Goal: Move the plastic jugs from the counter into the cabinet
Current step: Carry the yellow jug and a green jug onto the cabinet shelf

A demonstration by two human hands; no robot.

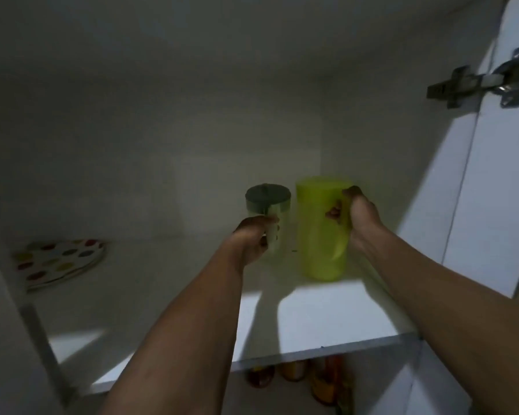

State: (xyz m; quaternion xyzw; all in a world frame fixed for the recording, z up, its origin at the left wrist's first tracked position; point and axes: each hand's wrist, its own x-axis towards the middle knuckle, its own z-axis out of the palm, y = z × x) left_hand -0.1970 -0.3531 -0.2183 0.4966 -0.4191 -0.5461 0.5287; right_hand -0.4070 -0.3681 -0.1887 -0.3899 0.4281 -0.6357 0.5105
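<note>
on shelf (pixel 327 319), green jug (pixel 318 235) upright, handle rightward

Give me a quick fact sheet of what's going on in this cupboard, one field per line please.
place: open cabinet, upper shelf
left hand: closed on the handle of the clear jug with grey lid
right hand: closed on the handle of the green jug
jug positions: side by side, upright, green one to the right
also on shelf: spotted plates, far left
shelf below: jars, blurred
door hinge: upper right
</note>
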